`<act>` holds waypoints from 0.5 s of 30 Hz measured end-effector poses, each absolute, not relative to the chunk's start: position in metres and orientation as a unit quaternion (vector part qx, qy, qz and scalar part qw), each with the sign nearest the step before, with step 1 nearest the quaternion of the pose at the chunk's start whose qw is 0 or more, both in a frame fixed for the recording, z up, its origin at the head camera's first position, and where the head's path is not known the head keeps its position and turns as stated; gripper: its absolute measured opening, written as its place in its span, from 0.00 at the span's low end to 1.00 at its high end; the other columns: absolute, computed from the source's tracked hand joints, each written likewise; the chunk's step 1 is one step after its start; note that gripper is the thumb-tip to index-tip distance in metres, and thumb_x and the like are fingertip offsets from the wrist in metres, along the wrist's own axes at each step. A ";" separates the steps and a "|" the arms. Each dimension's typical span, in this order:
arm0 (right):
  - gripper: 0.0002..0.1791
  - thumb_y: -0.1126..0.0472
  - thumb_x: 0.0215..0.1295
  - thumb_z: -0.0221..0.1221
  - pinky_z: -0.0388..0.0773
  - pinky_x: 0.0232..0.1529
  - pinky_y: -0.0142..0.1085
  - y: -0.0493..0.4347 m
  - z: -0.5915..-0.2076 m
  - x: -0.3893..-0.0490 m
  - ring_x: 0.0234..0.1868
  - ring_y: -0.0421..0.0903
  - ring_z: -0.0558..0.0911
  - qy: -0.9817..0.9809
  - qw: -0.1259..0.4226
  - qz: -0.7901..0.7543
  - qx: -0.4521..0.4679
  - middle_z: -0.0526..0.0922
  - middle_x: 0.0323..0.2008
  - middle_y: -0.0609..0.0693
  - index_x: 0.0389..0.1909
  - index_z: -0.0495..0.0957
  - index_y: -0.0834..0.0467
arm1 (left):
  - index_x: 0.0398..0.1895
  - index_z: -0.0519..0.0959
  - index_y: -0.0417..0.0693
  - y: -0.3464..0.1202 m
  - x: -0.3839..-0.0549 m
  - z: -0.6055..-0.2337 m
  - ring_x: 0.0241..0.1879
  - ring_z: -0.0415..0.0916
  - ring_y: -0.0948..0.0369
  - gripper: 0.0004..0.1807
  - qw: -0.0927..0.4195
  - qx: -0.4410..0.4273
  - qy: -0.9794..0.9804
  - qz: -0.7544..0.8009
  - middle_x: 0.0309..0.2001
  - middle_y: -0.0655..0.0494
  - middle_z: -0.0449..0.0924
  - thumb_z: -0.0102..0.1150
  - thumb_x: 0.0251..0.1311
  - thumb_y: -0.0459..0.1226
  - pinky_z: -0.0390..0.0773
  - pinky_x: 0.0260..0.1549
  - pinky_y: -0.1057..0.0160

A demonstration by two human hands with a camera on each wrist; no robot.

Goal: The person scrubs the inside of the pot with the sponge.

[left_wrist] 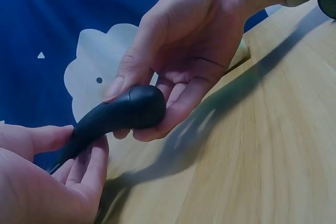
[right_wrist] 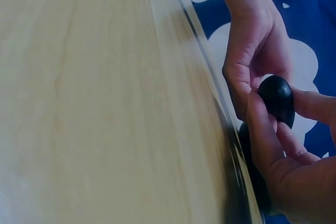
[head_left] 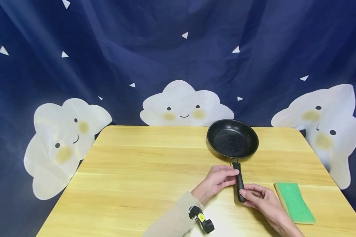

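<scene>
A black frying pan [head_left: 232, 138] with a speckled inside is near the back of the wooden table, its handle [head_left: 240, 184] pointing toward the front. My left hand [head_left: 219, 180] pinches the handle close to the pan, thumb on top and fingers beneath. Around the rounded handle end, my right hand [head_left: 262, 199] has its thumb and fingers. The left wrist view shows the handle [left_wrist: 115, 111] between both hands, above its shadow. In the right wrist view the handle's end [right_wrist: 277, 98] sits between the right thumb and fingers.
A sponge with a green scouring face [head_left: 295, 202] lies right of my right hand. The wooden table [head_left: 130, 184] stretches left of the pan. Behind its back edge hangs a dark blue curtain [head_left: 166, 49] with white smiling clouds. A black wrist camera [head_left: 201, 219] sits on the left sleeve.
</scene>
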State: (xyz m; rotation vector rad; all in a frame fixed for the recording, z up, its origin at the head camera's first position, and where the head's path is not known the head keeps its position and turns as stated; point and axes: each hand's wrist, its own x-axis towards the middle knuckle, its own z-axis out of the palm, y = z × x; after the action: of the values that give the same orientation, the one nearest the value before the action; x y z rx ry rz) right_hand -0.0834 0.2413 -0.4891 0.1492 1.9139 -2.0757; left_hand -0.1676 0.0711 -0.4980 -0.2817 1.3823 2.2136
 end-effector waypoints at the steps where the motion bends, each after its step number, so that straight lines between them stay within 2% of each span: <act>1: 0.16 0.68 0.71 0.62 0.84 0.49 0.40 0.240 -0.489 -0.083 0.44 0.45 0.87 0.668 0.159 -0.725 0.051 0.87 0.43 0.58 0.54 0.76 0.74 | 0.39 0.84 0.35 0.070 -0.167 -0.498 0.36 0.86 0.55 0.07 0.256 -0.105 0.510 0.815 0.37 0.43 0.88 0.69 0.58 0.24 0.86 0.43 0.56; 15: 0.17 0.66 0.71 0.63 0.84 0.50 0.42 0.220 -0.488 -0.076 0.43 0.44 0.87 0.669 0.172 -0.721 0.052 0.86 0.40 0.57 0.53 0.75 0.75 | 0.37 0.84 0.38 0.049 -0.158 -0.498 0.33 0.84 0.59 0.05 0.268 -0.084 0.519 0.807 0.36 0.47 0.87 0.69 0.59 0.26 0.86 0.39 0.60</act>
State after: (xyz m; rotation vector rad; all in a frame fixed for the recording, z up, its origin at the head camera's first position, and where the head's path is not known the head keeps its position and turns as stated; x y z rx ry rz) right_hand -0.0758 0.2204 -0.4882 0.1490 1.8994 -2.0475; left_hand -0.1581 0.0492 -0.4978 -0.2270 1.3994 2.1772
